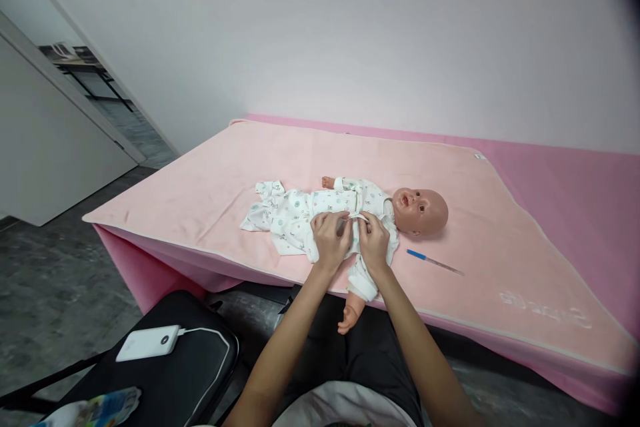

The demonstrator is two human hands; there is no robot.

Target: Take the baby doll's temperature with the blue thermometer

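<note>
A baby doll [420, 211] lies on its back on a pink blanket [195, 180], its head toward the right. It wears a white printed baby outfit [300, 207] with long sleeves. Both my hands are at the doll's chest, where thin white ties [356, 215] cross the front. My left hand [330, 237] pinches one side of the ties, and my right hand [374, 240] pinches the other, a few centimetres apart. The doll's near arm [353, 312] sticks out over the blanket's front edge between my forearms. My fingers partly hide the ties.
A blue-capped pen-like stick [434, 261] lies right of the doll. On the left, a black chair [185, 347] holds a white power bank [149, 343] with a cable and a colourful packet [95, 409]. Behind the table rises a white wall [375, 60].
</note>
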